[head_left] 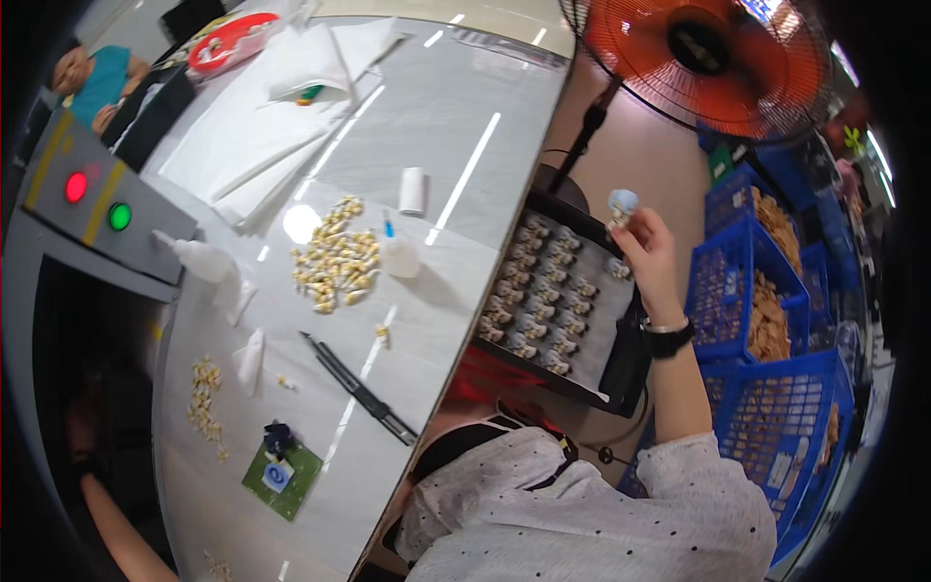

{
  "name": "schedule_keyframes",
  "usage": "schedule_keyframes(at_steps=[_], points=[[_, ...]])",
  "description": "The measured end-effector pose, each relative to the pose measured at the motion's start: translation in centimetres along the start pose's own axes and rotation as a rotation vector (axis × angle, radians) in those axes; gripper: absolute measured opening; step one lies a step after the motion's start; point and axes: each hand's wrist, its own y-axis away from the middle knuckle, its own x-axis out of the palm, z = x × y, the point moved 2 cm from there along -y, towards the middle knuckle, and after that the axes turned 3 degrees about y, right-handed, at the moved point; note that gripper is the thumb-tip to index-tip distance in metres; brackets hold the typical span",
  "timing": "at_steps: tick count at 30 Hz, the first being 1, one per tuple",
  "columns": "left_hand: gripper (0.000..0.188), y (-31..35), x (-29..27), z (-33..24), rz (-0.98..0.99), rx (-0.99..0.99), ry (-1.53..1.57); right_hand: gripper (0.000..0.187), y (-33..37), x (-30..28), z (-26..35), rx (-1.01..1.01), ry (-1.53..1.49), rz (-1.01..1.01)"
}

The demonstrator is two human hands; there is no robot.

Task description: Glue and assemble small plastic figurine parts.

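My right hand (648,247) is raised over the far right corner of a black tray (613,373), pinching a small figurine (623,204) with a pale blue top. Several rows of similar small figurines (543,306) stand on the tray's white lining. At the far left, my left hand (82,427) reaches inside the dark opening of a grey machine (92,247). Shadow hides its fingers and anything in them. Beside the machine, a green mat (303,482) on the table bears a small dark object (278,438) and a blue-and-white piece (277,475).
Yellow-and-white small parts (335,257) lie heaped on the grey table (456,126), near a dark knife-like tool (359,388), squeeze bottles (206,260) and a white roll (412,190). A fan (698,48) and blue crates (747,291) stand right. A person (102,82) sits far left.
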Motion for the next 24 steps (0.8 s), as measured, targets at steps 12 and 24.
schedule_keyframes(at_steps=[12, 24], points=[[0.031, 8.6, -11.9, -17.5, -0.225, 0.021, 0.332, 0.021, -1.0, -3.4, -14.6, 0.189, 1.112, 0.4], [0.04, 24.8, -16.0, -36.1, -0.389, 0.177, 1.046, 0.022, -0.8, -2.6, -10.7, -0.041, 1.231, 0.283]])
